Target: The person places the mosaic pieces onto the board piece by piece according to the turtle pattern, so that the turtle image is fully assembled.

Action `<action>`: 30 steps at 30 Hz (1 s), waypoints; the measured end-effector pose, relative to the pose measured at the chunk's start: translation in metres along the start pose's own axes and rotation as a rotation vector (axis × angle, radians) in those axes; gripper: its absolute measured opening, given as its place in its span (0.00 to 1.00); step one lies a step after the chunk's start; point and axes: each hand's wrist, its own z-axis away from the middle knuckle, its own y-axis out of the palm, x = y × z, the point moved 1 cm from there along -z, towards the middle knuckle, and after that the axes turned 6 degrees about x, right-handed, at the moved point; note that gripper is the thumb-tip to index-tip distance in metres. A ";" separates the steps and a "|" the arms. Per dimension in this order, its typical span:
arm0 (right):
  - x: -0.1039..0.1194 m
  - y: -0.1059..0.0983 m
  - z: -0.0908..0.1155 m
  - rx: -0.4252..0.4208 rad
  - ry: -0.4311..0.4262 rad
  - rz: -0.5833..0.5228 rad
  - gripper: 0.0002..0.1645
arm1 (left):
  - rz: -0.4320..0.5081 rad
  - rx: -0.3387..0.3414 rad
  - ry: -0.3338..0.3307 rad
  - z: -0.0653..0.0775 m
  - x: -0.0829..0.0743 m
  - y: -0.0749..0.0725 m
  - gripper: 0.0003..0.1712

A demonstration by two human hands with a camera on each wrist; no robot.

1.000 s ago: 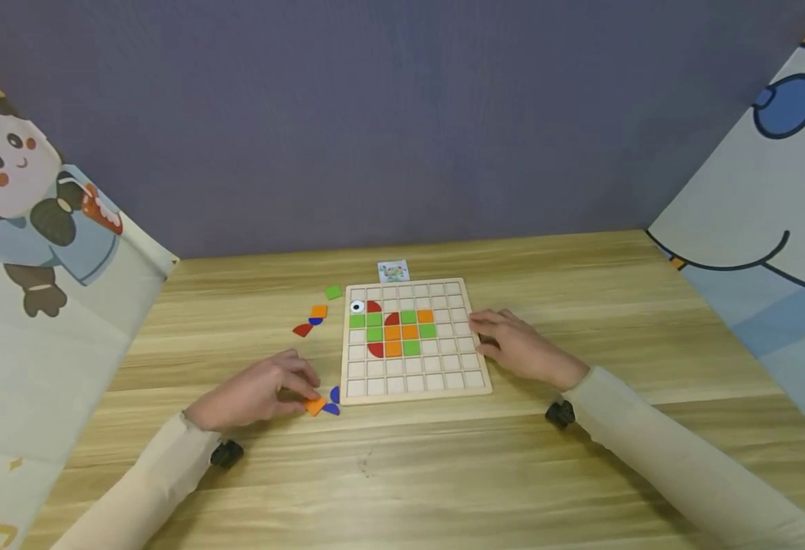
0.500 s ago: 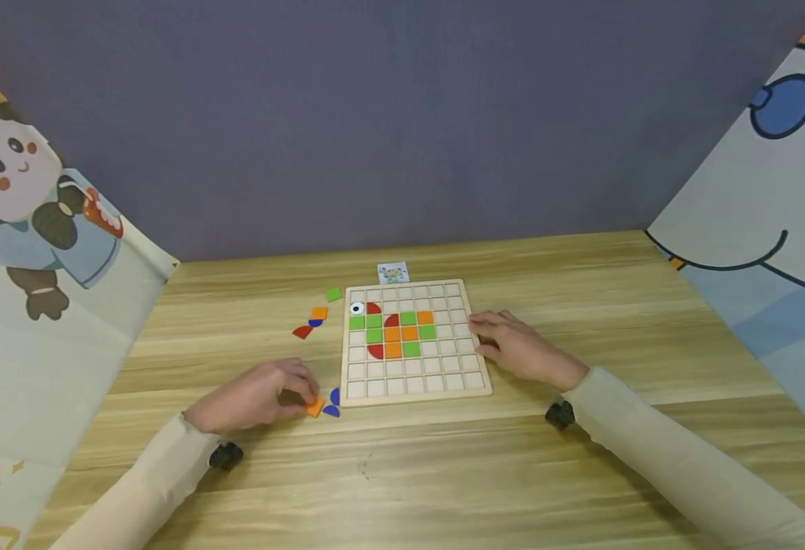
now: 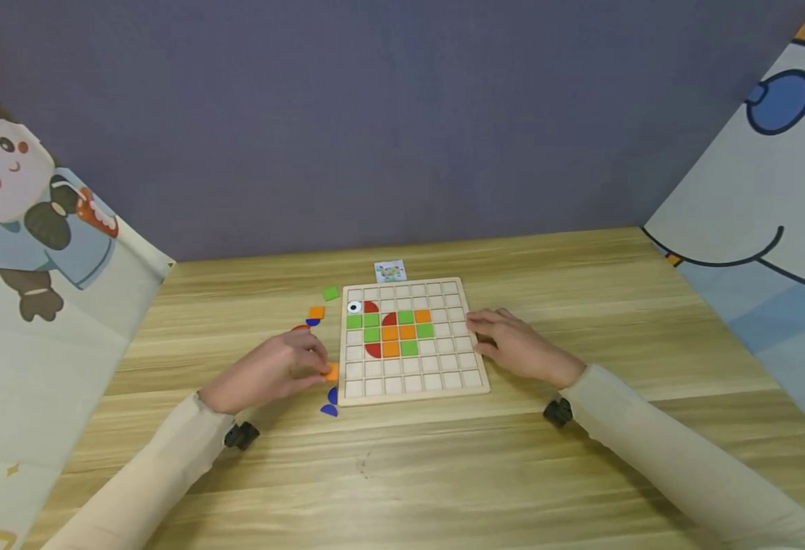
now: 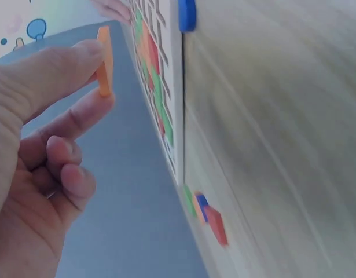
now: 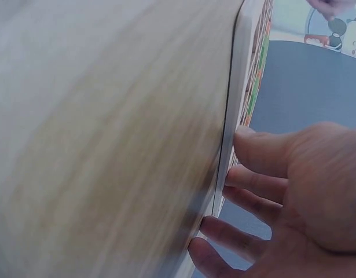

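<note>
Between thumb and index finger, my left hand [image 3: 265, 373] pinches an orange square tile [image 4: 107, 63], raised beside the left edge of a wooden grid board [image 3: 412, 399]. Its other fingers are curled in toward the palm. My right hand [image 3: 521, 350] rests at the board's right edge, thumb and fingertips touching the rim [image 5: 240, 69]. Set in the grid are green squares [image 3: 371, 334], orange squares [image 3: 407, 331], red quarter-circles [image 3: 373, 350] and a white eye tile [image 3: 354, 307]. Two blue half-round tiles [image 3: 329, 410] lie just below the left hand.
Left of the board lie a green square tile [image 3: 330, 293], another orange square [image 3: 316, 312], a blue piece [image 3: 313, 322] and a red piece [image 3: 301, 328] partly covered by the left hand. A small picture card [image 3: 390, 271] sits behind the board. A dark wall [image 3: 402, 130] backs the table.
My left hand has lifted the orange tile from beside the blue half-rounds and moved it up and right toward the board's left edge. The right hand stays at the board's edge.
</note>
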 end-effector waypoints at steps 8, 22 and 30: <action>0.001 -0.002 0.000 -0.002 0.004 0.007 0.31 | -0.012 -0.037 0.034 -0.042 -0.011 0.006 0.04; -0.002 0.000 -0.001 -0.013 -0.011 0.011 0.31 | -0.029 0.058 0.037 -0.128 -0.027 0.034 0.02; -0.001 0.000 -0.002 -0.030 -0.016 0.010 0.30 | -0.005 0.120 -0.032 -0.149 -0.030 0.043 0.02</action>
